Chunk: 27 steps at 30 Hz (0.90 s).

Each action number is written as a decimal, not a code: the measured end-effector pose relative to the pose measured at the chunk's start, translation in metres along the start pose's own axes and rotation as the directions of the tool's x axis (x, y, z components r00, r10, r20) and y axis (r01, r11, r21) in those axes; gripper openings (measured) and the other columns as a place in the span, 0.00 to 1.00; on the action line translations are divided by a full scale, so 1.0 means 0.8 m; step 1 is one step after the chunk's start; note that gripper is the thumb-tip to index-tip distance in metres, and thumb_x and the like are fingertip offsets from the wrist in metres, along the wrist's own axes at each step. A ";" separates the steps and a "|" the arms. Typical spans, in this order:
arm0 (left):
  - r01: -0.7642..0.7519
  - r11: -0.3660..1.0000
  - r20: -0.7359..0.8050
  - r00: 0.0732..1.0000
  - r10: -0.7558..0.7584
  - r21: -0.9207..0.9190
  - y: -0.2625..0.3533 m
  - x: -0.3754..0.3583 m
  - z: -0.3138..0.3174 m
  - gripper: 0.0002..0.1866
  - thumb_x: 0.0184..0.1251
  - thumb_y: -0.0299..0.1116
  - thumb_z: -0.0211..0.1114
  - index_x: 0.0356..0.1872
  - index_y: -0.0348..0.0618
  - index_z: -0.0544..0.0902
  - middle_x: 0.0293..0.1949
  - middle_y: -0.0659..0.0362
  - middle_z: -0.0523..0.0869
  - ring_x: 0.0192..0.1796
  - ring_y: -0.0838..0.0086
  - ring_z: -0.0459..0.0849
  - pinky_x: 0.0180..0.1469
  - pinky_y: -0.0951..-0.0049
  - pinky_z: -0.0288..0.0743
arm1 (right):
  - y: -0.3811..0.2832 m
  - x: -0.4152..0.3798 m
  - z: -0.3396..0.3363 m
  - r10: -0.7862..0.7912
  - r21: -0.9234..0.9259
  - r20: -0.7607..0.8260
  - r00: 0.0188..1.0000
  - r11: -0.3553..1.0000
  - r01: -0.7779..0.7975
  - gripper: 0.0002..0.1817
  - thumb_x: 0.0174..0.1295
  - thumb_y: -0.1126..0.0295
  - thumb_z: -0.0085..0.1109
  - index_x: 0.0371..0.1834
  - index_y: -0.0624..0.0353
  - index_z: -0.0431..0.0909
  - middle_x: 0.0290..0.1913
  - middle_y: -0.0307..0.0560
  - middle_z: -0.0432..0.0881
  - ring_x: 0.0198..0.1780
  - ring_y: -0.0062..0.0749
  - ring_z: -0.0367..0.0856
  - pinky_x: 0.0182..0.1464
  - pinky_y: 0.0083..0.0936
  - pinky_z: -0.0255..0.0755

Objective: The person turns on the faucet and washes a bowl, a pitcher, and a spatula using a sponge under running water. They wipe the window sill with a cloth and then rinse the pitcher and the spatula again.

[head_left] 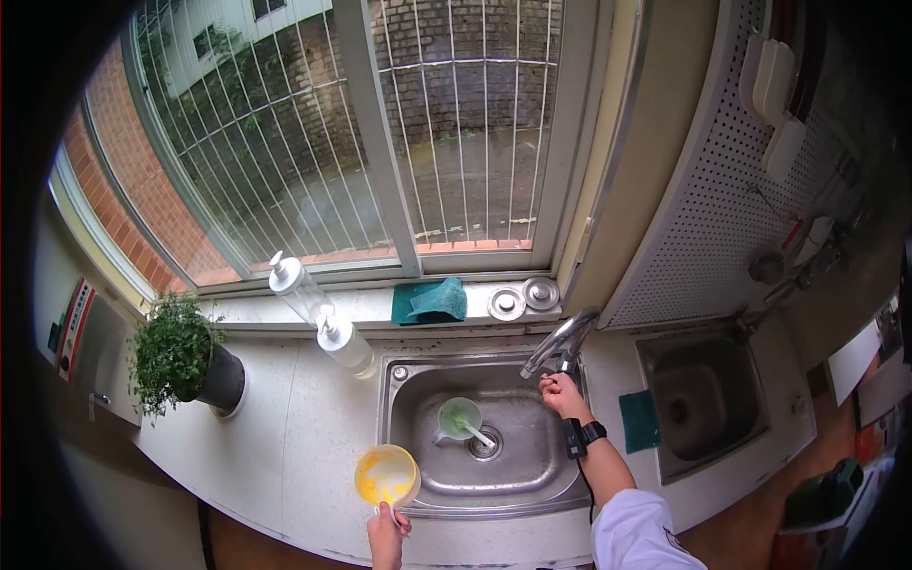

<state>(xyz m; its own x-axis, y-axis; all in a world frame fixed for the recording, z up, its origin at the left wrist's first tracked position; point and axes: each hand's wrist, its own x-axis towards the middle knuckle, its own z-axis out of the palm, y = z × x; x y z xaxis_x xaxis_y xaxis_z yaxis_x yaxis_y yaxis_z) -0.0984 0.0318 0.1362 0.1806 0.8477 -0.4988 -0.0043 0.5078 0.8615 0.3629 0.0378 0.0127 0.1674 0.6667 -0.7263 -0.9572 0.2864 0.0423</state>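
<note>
My left hand (388,534) grips the handle of a plastic measuring cup (365,475) with yellow residue inside, held over the counter at the sink's left front corner. My right hand (562,395) is closed at the faucet handle (567,362), just under the curved metal faucet (562,339). No water stream shows from the spout. In the steel sink (532,465) sits a pale green cup (446,418) holding a white-handled utensil (478,434), whose head is hard to make out. The utensil's handle points toward the drain.
Two pump bottles (344,347) stand left of the sink, beyond them a potted plant (223,375). A green cloth (429,301) and metal strainers (506,303) lie on the sill. Right of the faucet are another green cloth (639,421) and a second sink (703,380).
</note>
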 end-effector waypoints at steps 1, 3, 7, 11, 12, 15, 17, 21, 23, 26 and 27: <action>0.013 1.000 0.003 1.000 -0.013 -0.010 0.001 -0.003 0.005 0.29 0.76 0.47 0.40 0.17 0.38 0.71 0.14 0.58 0.70 0.17 0.77 0.65 0.24 0.76 0.63 | 0.000 0.001 -0.001 0.006 -0.007 0.001 1.000 1.000 -0.006 0.05 0.55 0.84 0.44 0.35 0.70 0.65 0.31 0.49 0.68 0.24 0.24 0.66 0.12 0.08 0.51; 0.015 1.000 0.035 0.999 -0.014 -0.008 0.006 -0.008 0.015 0.29 0.76 0.47 0.40 0.17 0.38 0.71 0.14 0.58 0.70 0.17 0.77 0.65 0.24 0.75 0.63 | 0.001 -0.001 0.000 -0.004 -0.021 -0.008 1.000 1.000 0.004 0.06 0.55 0.84 0.44 0.36 0.70 0.65 0.31 0.48 0.68 0.24 0.24 0.66 0.12 0.08 0.51; 0.046 0.999 0.081 0.996 -0.045 -0.015 0.013 -0.014 0.031 0.29 0.76 0.47 0.39 0.17 0.38 0.71 0.14 0.59 0.70 0.18 0.77 0.66 0.24 0.76 0.62 | 0.006 -0.010 0.004 -0.084 -0.146 -0.037 0.996 0.986 0.078 0.03 0.58 0.83 0.42 0.34 0.70 0.65 0.27 0.45 0.67 0.19 0.20 0.64 0.11 0.06 0.53; 0.042 0.996 0.123 0.991 -0.052 0.078 0.027 -0.022 0.042 0.30 0.77 0.47 0.38 0.17 0.39 0.72 0.13 0.59 0.70 0.18 0.77 0.66 0.24 0.77 0.60 | -0.014 0.061 -0.044 -0.040 -0.139 0.034 0.999 0.989 0.044 0.05 0.56 0.84 0.43 0.36 0.70 0.65 0.30 0.48 0.68 0.22 0.22 0.65 0.12 0.07 0.51; 0.038 0.993 0.122 0.991 -0.051 0.109 0.033 -0.026 0.047 0.30 0.77 0.47 0.38 0.17 0.39 0.72 0.13 0.59 0.70 0.18 0.77 0.66 0.23 0.77 0.60 | -0.004 0.025 -0.019 -0.065 -0.146 -0.003 0.998 0.987 0.064 0.05 0.56 0.84 0.42 0.36 0.70 0.65 0.28 0.47 0.67 0.21 0.21 0.64 0.11 0.06 0.52; 0.021 0.991 0.145 0.989 -0.040 0.133 0.043 -0.034 0.056 0.30 0.77 0.47 0.37 0.17 0.40 0.72 0.14 0.59 0.70 0.18 0.78 0.67 0.23 0.78 0.59 | 0.009 -0.017 0.014 -0.076 -0.061 -0.076 0.994 0.996 0.072 0.05 0.56 0.85 0.41 0.36 0.70 0.65 0.27 0.46 0.67 0.19 0.20 0.64 0.11 0.06 0.52; 0.013 0.993 0.152 0.988 -0.032 0.121 0.043 -0.034 0.056 0.30 0.77 0.48 0.37 0.17 0.40 0.72 0.14 0.59 0.71 0.18 0.78 0.67 0.23 0.79 0.59 | 0.005 -0.006 0.011 -0.057 -0.009 -0.083 0.995 0.998 0.057 0.05 0.56 0.85 0.41 0.36 0.70 0.64 0.26 0.47 0.67 0.19 0.20 0.64 0.11 0.06 0.52; 0.041 0.992 0.107 0.993 -0.054 0.121 0.033 -0.031 0.045 0.30 0.76 0.48 0.38 0.16 0.40 0.72 0.14 0.59 0.71 0.18 0.78 0.68 0.22 0.79 0.59 | -0.014 0.029 -0.011 -0.044 0.035 -0.086 0.995 0.998 0.047 0.06 0.56 0.86 0.40 0.36 0.70 0.64 0.26 0.48 0.67 0.19 0.20 0.64 0.11 0.06 0.53; 0.054 0.992 0.093 0.994 -0.065 0.110 0.026 -0.029 0.039 0.30 0.76 0.48 0.38 0.16 0.40 0.71 0.14 0.59 0.71 0.18 0.78 0.68 0.22 0.79 0.59 | -0.008 0.016 0.000 -0.032 0.061 -0.103 0.994 0.997 0.038 0.06 0.55 0.86 0.40 0.35 0.70 0.64 0.27 0.48 0.67 0.19 0.21 0.64 0.11 0.06 0.53; 0.047 0.995 0.111 0.992 -0.057 0.084 0.025 -0.028 0.037 0.29 0.76 0.48 0.38 0.16 0.40 0.71 0.14 0.58 0.72 0.18 0.78 0.67 0.22 0.79 0.59 | -0.003 0.006 0.007 -0.027 0.085 -0.122 0.992 0.996 0.038 0.06 0.55 0.87 0.39 0.35 0.70 0.64 0.27 0.49 0.67 0.19 0.21 0.64 0.11 0.07 0.54; 0.041 0.995 0.114 0.992 -0.051 0.089 0.031 -0.032 0.042 0.29 0.76 0.48 0.38 0.16 0.40 0.71 0.14 0.58 0.72 0.18 0.78 0.68 0.22 0.79 0.59 | -0.002 0.004 0.009 -0.025 0.095 -0.125 0.992 0.995 0.037 0.06 0.55 0.87 0.39 0.35 0.70 0.64 0.27 0.49 0.67 0.19 0.22 0.64 0.11 0.07 0.54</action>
<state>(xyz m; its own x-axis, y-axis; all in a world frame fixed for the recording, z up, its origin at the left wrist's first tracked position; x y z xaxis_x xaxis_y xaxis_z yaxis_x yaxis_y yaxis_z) -0.0701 0.0177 0.1738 0.2920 0.7976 -0.5279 0.0909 0.5263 0.8454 0.3667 0.0446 0.0151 0.1604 0.5678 -0.8074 -0.9235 0.3751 0.0803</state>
